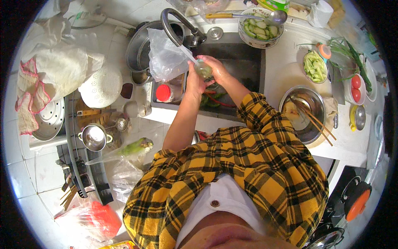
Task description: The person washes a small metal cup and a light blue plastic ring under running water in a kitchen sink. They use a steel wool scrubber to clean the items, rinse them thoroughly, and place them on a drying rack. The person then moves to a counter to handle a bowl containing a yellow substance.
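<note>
Both hands meet over the dark sink (242,67), around a small clear glass or jar (204,70) with a pale green tint. My left hand (196,79) holds its left side, and my right hand (216,70) grips its right side and top. Water runs from the curved faucet (171,26) towards the glass. Leafy greens with red stems (217,99) lie in the sink below my hands. A clear plastic bag (166,56) hangs just left of the faucet's stream. What is inside the glass is hard to tell.
A jar with a red lid (163,92) stands left of the sink. Behind it on the right, a bowl of sliced green vegetable (259,29) carries a ladle (277,17). A steel bowl (320,93) with chopsticks sits at the right; a white colander (104,85) is at the left.
</note>
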`<action>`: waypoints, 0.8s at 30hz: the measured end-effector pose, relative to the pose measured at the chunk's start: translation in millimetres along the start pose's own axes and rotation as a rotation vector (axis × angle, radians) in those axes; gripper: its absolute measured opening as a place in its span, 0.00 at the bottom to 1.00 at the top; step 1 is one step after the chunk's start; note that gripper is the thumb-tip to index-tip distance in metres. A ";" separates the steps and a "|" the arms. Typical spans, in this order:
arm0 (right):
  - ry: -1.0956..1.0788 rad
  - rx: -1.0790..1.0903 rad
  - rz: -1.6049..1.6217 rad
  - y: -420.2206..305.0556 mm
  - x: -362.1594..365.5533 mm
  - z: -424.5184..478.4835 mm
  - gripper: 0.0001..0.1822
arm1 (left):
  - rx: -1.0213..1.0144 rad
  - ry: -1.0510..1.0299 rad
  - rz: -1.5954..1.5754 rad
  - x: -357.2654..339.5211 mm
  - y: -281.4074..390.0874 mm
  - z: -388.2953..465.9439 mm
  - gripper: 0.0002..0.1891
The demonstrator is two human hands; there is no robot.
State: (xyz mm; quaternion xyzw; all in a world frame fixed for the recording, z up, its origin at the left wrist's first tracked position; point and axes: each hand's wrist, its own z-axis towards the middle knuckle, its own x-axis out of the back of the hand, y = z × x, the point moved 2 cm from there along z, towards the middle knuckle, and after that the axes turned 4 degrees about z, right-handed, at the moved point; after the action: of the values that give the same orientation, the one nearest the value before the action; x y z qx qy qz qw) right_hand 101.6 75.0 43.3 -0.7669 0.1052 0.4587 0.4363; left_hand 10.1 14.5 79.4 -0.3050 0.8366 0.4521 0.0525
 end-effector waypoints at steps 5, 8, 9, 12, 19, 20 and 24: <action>-0.125 0.090 0.272 -13.5 -1.7 -5.8 0.28 | -0.035 -0.151 -0.138 24.4 1.3 15.2 0.25; 0.024 0.172 0.183 -22.1 4.2 -8.9 0.27 | -0.147 -0.197 -0.252 18.1 1.2 8.7 0.24; 0.082 0.183 0.162 -22.7 8.2 -9.0 0.27 | -0.156 -0.248 -0.283 16.2 2.4 7.1 0.24; 0.082 0.007 0.120 -17.4 14.3 -9.4 0.28 | -0.220 -0.351 -0.321 13.7 6.4 4.8 0.26; 0.049 -0.332 0.105 -5.7 -2.1 -19.7 0.29 | -0.463 -0.265 0.137 12.3 13.1 2.3 0.41; 0.024 -0.312 0.137 -2.5 -0.5 -18.1 0.29 | -0.475 -0.248 0.182 13.8 11.6 0.4 0.41; 0.056 -0.165 0.136 -3.8 -1.3 -14.4 0.28 | -0.407 -0.265 0.171 20.5 1.0 -0.4 0.45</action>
State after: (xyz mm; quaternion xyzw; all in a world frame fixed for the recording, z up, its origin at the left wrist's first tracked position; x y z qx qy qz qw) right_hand 111.8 66.0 49.4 -0.8038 0.1311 0.4728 0.3363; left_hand -6.9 5.1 72.9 -0.1756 0.7369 0.6500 0.0607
